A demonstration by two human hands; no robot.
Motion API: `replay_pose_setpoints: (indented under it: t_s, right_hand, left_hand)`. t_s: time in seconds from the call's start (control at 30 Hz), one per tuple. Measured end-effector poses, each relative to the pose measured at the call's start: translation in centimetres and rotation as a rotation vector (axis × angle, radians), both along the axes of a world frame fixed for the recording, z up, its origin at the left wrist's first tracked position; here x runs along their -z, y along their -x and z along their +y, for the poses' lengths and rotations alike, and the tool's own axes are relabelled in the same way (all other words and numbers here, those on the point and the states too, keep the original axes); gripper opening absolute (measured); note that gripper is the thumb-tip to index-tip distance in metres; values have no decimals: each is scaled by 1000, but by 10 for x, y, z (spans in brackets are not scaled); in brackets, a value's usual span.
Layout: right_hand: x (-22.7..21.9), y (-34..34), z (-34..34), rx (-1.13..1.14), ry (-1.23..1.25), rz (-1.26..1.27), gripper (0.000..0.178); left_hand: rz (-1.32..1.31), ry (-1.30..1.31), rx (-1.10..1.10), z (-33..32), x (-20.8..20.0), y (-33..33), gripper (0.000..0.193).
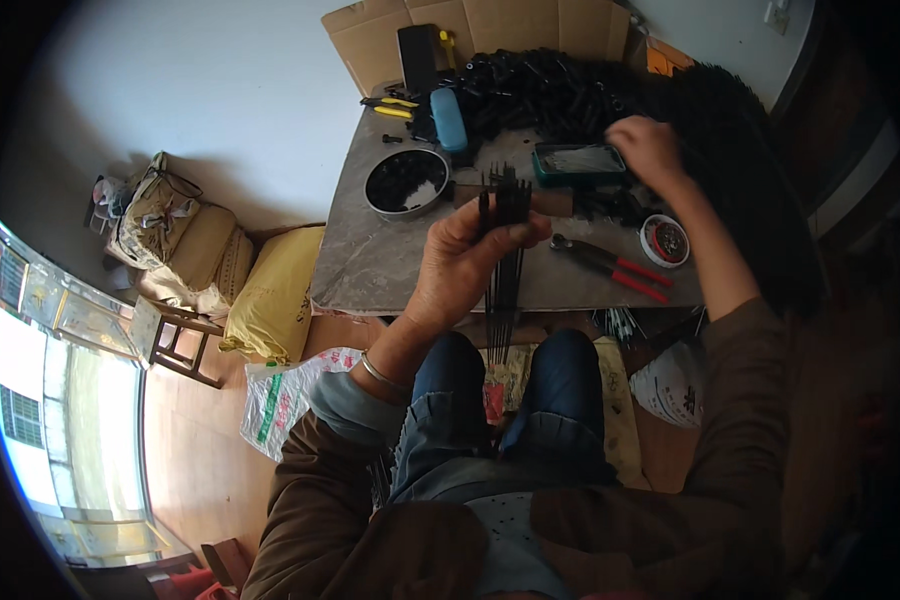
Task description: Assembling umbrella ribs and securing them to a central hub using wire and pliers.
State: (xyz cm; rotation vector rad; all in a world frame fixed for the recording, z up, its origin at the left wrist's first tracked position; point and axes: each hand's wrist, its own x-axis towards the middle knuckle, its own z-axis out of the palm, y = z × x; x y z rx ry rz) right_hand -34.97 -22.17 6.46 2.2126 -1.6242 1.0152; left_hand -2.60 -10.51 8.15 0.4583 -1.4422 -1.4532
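Your left hand (462, 252) pinches thin black rods (511, 206) between thumb and fingers; your right hand (652, 152) is beside the green tray (576, 180), its fingers too blurred to tell

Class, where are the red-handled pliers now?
In the head view, the pliers lie right of centre on the table, beside the round white tub.

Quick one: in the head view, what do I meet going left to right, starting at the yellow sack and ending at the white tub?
Yellow sack → round bowl → bundle of thin black strips in the left hand → green box → white tub.
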Motion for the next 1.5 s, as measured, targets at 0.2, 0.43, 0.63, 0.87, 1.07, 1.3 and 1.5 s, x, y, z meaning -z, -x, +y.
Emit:
replay_pose_setpoints:
  t_s: [0.2, 0.43, 0.63, 0.87, 1.07, 1.3, 1.5]
  right_hand:
    - [36, -46, -17, 96, -255, 200, 9]
    - [24, -47, -21, 117, -143, 182, 8]
    - [28, -43, -18, 132, -253, 259, 7]
    - [34, -40, -21, 122, -170, 298, 7]
    - [11, -41, -17, 78, 18, 276, 8]
    - [-60, -121, 71, -423, 14, -506, 4]
    - [-71, -145, 123, -593, 27, -420, 10]
  left_hand:
    - [58, -27, 14, -2, 5, -1, 22]
    - [69, -44, 40, -4, 1, -8, 21]
    - [29, 4, 22, -2, 2, -6, 29]
    - [1, -31, 0, -2, 2, -6, 30]
    - [1, -49, 3, -2, -1, -5, 30]
    - [27, -55, 0, -3, 3, -5, 29]
    - [-34, -8, -8, -6, 4, -7, 30]
